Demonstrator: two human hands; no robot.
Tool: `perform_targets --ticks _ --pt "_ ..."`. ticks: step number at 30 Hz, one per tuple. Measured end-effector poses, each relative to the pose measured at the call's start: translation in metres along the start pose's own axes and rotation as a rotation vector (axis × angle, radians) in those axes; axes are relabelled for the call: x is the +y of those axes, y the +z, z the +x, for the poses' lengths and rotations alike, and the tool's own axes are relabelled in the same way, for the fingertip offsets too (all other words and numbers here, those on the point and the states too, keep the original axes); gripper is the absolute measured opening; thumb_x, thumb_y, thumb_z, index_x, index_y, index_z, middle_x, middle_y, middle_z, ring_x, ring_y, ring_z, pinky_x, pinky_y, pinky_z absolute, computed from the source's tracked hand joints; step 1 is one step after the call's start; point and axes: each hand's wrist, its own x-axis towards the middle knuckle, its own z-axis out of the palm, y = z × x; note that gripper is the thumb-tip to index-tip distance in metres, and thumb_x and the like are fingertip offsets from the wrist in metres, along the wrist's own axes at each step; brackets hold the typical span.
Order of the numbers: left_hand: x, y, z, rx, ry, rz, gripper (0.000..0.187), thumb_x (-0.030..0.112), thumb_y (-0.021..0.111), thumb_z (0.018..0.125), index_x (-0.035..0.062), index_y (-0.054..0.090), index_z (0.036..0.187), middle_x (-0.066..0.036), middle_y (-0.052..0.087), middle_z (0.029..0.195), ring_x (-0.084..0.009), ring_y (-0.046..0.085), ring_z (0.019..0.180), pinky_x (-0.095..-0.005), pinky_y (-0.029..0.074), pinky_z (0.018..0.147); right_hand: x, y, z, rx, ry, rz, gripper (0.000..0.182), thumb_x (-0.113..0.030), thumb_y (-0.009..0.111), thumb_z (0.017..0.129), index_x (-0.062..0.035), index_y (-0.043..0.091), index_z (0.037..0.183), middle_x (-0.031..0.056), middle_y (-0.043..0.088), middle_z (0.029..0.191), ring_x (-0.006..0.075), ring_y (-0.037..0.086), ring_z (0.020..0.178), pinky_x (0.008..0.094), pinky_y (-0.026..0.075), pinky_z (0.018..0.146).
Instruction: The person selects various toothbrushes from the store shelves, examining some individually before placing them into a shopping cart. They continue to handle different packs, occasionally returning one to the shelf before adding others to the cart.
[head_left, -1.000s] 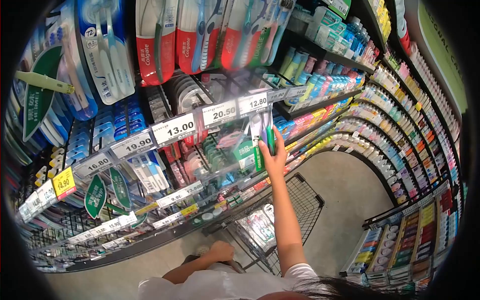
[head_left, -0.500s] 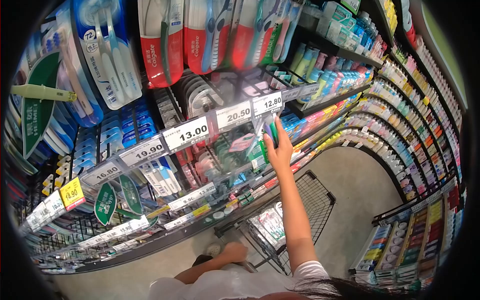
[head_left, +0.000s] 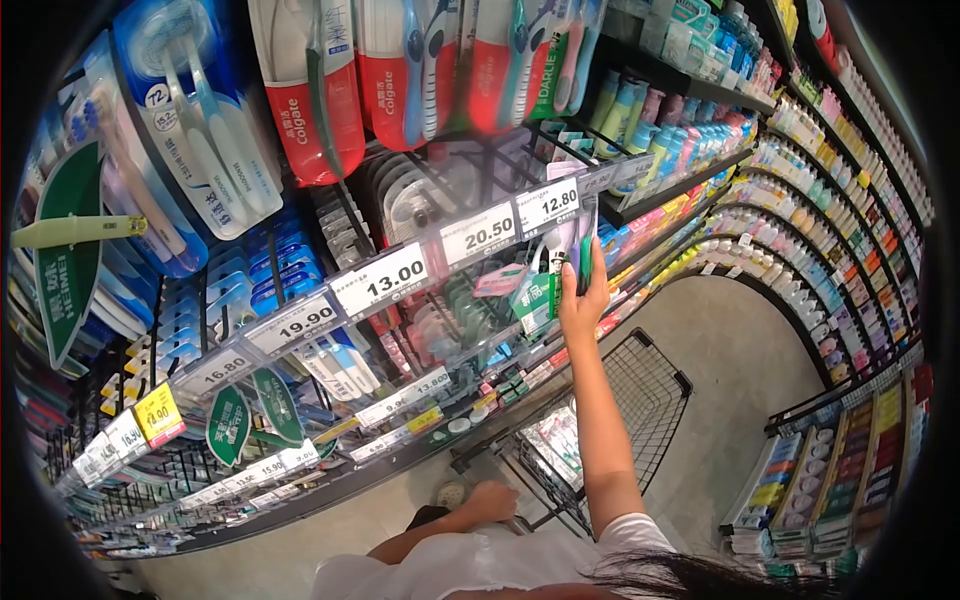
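Note:
My right hand (head_left: 585, 300) is raised at the toothbrush rack, its fingers and thumb closed round a green and white toothbrush pack (head_left: 545, 290) just below the 12.80 price tag (head_left: 558, 200). Low in the view, my left hand (head_left: 492, 502) is closed at the handle end of the black wire shopping cart (head_left: 655, 385). White packs (head_left: 558, 440) lie inside the cart. Large Colgate toothbrush packs (head_left: 395, 95) hang above the price rail.
Blue and white toothbrush packs (head_left: 205, 120) hang at the upper left. Bottles (head_left: 650, 150) stand on a shelf at the upper right. Curved shelves (head_left: 800, 260) of goods line the far side, with grey floor (head_left: 720, 330) between.
The view has shifted a little. My right hand has turned, and more of the green and white pack shows beside it. My left hand stays by the cart handle.

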Motion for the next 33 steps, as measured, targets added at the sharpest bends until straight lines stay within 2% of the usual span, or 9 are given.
perform_targets --ticks 2,3,12,23,24,26,27,31,33 --pt "-0.001 0.001 0.002 -0.012 -0.007 0.02 0.023 0.023 0.051 0.075 0.0058 0.066 0.076 -0.016 0.065 0.069 -0.0331 0.064 0.064 -0.0459 0.051 0.059 0.003 -0.003 0.004 -0.051 -0.004 0.02 0.052 -0.017 0.058 0.087 0.0035 0.041 0.132 0.0211 0.052 0.126 0.0289 0.054 0.112 0.0346 0.041 0.094" --pt "-0.001 0.0 0.002 -0.018 -0.011 0.031 0.023 0.023 0.051 0.075 0.0058 0.067 0.076 -0.016 0.065 0.069 -0.0331 0.064 0.063 -0.0457 0.051 0.059 0.003 -0.004 0.006 -0.067 0.017 0.05 0.052 -0.024 0.059 0.087 -0.0012 0.044 0.131 0.0215 0.054 0.123 0.0347 0.055 0.111 0.0381 0.042 0.093" --pt "-0.008 0.008 0.005 0.066 0.052 0.039 0.024 0.026 0.052 0.075 0.0058 0.064 0.07 -0.017 0.061 0.061 -0.0353 0.061 0.055 -0.0475 0.049 0.051 0.008 -0.003 0.007 -0.09 0.015 0.038 0.052 -0.027 0.056 0.088 -0.0028 0.043 0.132 0.0221 0.053 0.125 0.035 0.055 0.111 0.0383 0.043 0.092" --pt "0.006 -0.021 0.004 -0.09 0.033 0.123 0.023 0.024 0.052 0.077 0.0074 0.068 0.079 -0.012 0.066 0.072 -0.0309 0.065 0.067 -0.043 0.052 0.06 -0.004 0.004 0.003 -0.108 0.074 -0.052 0.056 -0.031 0.053 0.09 -0.0036 0.038 0.136 0.0232 0.056 0.116 0.0362 0.058 0.103 0.0383 0.046 0.086" --pt "0.009 -0.025 0.0 -0.119 0.037 0.126 0.023 0.024 0.052 0.077 0.0074 0.068 0.08 -0.012 0.066 0.073 -0.0305 0.065 0.067 -0.0429 0.052 0.061 -0.013 0.005 0.0 -0.165 0.178 -0.012 0.056 -0.026 0.052 0.091 0.0013 0.035 0.136 0.0253 0.047 0.13 0.0344 0.051 0.117 0.0368 0.04 0.096" --pt "0.005 -0.017 0.003 -0.105 0.045 0.126 0.023 0.024 0.053 0.076 0.0076 0.068 0.077 -0.01 0.066 0.071 -0.0296 0.065 0.067 -0.043 0.052 0.06 -0.019 0.012 -0.004 -0.151 0.182 -0.017 0.058 -0.028 0.051 0.091 0.0013 0.033 0.138 0.0248 0.046 0.132 0.036 0.05 0.117 0.0377 0.039 0.096" --pt "0.003 -0.013 0.003 -0.082 0.046 0.128 0.022 0.024 0.053 0.076 0.0078 0.068 0.076 -0.011 0.066 0.071 -0.0296 0.065 0.067 -0.0431 0.052 0.06 -0.019 0.015 -0.004 -0.136 0.146 -0.053 0.058 -0.029 0.05 0.092 -0.0008 0.031 0.139 0.0248 0.046 0.131 0.0375 0.051 0.114 0.0386 0.04 0.095" --pt "0.001 -0.01 0.0 -0.007 0.035 0.093 0.023 0.023 0.052 0.075 0.0072 0.068 0.075 -0.013 0.066 0.071 -0.0305 0.065 0.067 -0.0434 0.052 0.061 -0.012 0.012 -0.001 -0.063 0.027 -0.244 0.059 -0.033 0.053 0.09 -0.0096 0.032 0.141 0.0179 0.053 0.088 0.0348 0.057 0.072 0.0419 0.046 0.061" --pt "0.003 -0.014 0.001 -0.033 0.0 0.082 0.023 0.023 0.052 0.075 0.0062 0.068 0.074 -0.014 0.066 0.071 -0.0311 0.065 0.066 -0.044 0.052 0.061 -0.013 0.003 0.002 -0.174 0.163 -0.24 0.06 -0.032 0.052 0.09 -0.0079 0.031 0.141 0.0206 0.055 0.106 0.0353 0.058 0.087 0.0404 0.047 0.071"
